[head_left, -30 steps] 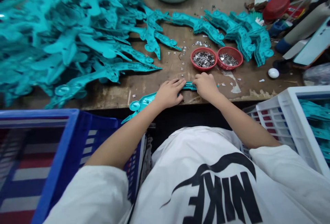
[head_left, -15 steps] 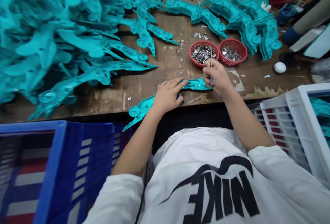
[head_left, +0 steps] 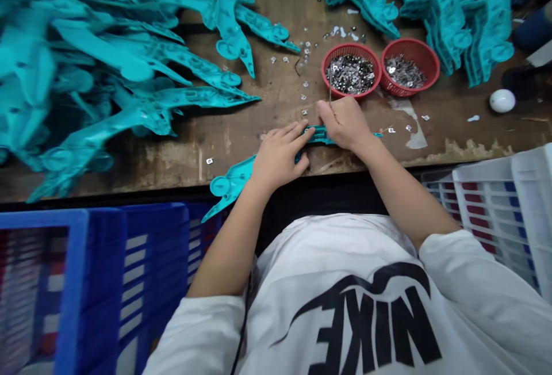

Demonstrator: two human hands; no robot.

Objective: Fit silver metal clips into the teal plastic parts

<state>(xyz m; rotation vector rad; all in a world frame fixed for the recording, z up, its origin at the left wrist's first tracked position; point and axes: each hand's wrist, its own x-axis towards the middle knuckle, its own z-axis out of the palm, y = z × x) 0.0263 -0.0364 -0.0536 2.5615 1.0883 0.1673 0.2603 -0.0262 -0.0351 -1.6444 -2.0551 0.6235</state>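
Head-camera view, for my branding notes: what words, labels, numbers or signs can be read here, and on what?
"NIKE": black print on the white T-shirt, upside down in this view.
Marks on the small loose silver pieces on the wooden workbench: too small to read reliably.
Nothing else can be read.

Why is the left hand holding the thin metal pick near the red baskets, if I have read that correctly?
The head view shows otherwise: the thin metal pick is in the right hand, not the left hand. It is near the red baskets, as you say.
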